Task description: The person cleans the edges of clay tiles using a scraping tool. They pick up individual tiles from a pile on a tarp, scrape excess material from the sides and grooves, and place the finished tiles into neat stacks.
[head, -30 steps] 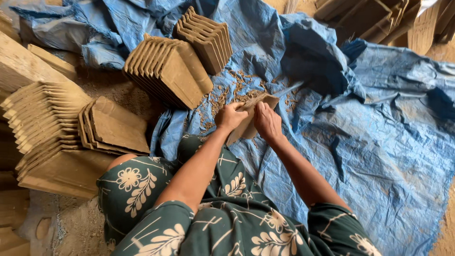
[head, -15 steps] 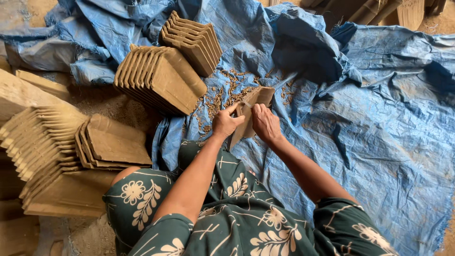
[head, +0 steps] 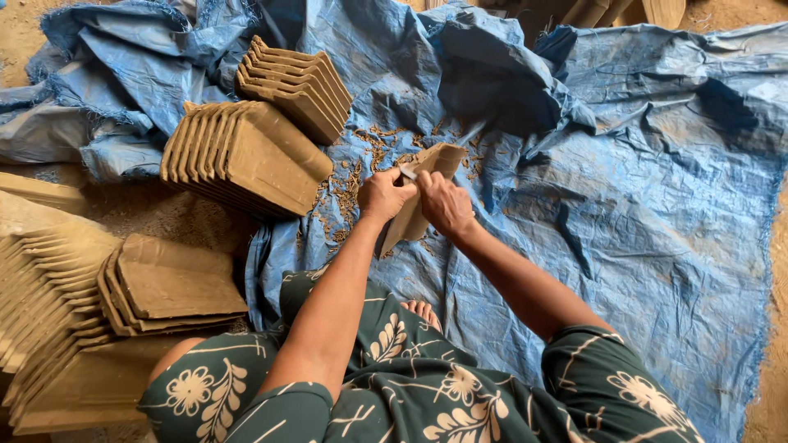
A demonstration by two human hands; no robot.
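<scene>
Clay tile (head: 420,190), flat and brown, I see gripped firmly by both my left hand (head: 384,195) and right hand (head: 444,203). Crumbly shavings (head: 349,184) lie on the wrinkled blue tarp (head: 657,205).

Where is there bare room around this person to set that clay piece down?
The widest free patch is the blue tarp to the right of the right hand, out to its frayed edge. The left side is crowded: tile stacks and more tiles beside the knee, with clay shavings between them and the left hand. Both hands grip the clay tile.
</scene>
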